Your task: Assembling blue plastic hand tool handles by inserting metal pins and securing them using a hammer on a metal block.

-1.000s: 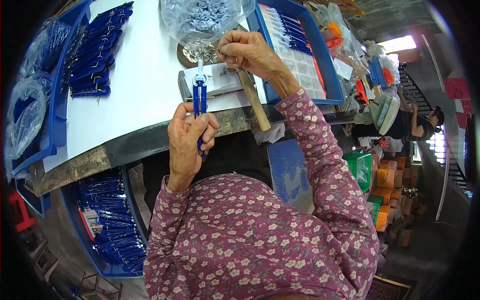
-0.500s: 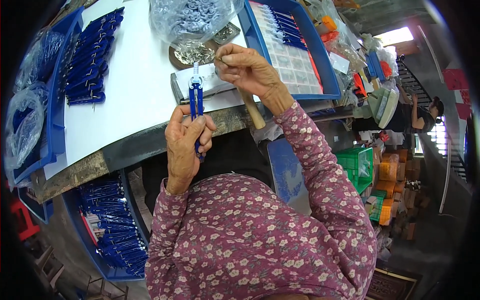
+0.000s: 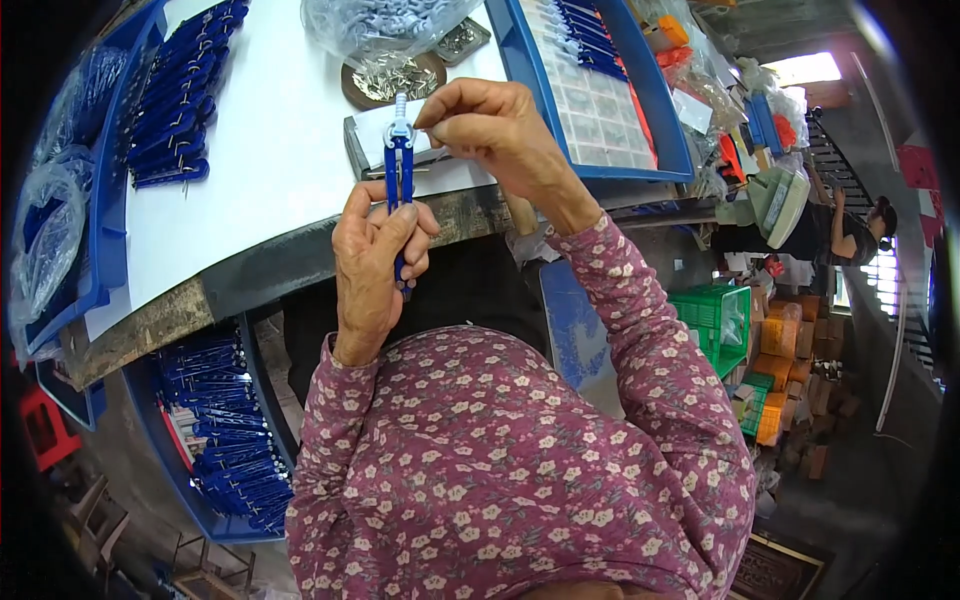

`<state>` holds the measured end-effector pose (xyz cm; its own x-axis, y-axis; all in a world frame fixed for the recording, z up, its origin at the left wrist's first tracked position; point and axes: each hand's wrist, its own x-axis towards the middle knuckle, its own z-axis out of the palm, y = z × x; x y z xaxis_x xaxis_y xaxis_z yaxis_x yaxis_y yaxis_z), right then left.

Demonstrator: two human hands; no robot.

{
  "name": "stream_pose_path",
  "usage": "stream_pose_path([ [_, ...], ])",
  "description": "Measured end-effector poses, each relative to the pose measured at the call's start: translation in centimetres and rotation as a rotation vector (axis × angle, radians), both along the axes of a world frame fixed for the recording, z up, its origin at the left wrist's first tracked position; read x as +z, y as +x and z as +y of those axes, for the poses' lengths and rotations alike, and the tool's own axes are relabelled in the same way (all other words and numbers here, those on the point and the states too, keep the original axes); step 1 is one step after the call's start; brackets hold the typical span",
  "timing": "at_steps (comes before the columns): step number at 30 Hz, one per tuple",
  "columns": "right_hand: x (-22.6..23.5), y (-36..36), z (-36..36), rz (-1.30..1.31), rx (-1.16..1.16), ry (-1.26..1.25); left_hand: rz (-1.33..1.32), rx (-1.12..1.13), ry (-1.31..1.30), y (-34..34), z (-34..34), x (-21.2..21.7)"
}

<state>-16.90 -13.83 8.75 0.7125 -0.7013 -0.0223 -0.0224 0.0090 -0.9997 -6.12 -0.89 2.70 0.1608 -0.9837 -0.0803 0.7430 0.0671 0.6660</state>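
A blue drawing compass (image 3: 391,170) with a pale grey-blue head stands upright, head away from me, in my left hand (image 3: 372,255). The fingers of that hand wrap its legs, the thumb lying on top. My right hand (image 3: 505,130) is pinched closed just right of the compass's head. Whatever sits between its thumb and forefinger is too small to make out. Just beyond the compass, a round brown dish (image 3: 435,66) holds many small metal pieces. Under and behind the compass's head lies a block with a white top (image 3: 368,128).
Many blue compasses (image 3: 180,115) lie in a row on the white-covered table (image 3: 260,150). A blue tray (image 3: 110,250) with plastic bags is at left, another blue tray (image 3: 630,174) at right. A bag of pale parts (image 3: 385,25) lies behind. A wooden handle (image 3: 521,212) crosses the table edge.
My right fingertips have come closer to the right side of the compass's head. The compass and left hand have shifted slightly up and right in the picture.
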Motion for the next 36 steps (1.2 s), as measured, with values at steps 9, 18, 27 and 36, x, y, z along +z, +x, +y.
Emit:
stream_pose_path([
  [9,-0.2,0.5,1.1,0.133,-0.053,-0.334,0.002,-0.002,-0.029,0.0,0.1,-0.4],
  [18,0.5,0.5,2.1,0.153,-0.08,-0.372,-0.007,0.005,-0.065,-0.2,0.1,-0.6],
  [27,0.7,0.5,2.2,0.15,-0.08,-0.448,-0.053,0.015,-0.083,-0.1,0.1,-0.9],
  [36,0.1,0.3,1.9,0.204,-0.101,-0.442,-0.351,0.105,-0.03,-0.5,0.0,-0.6],
])
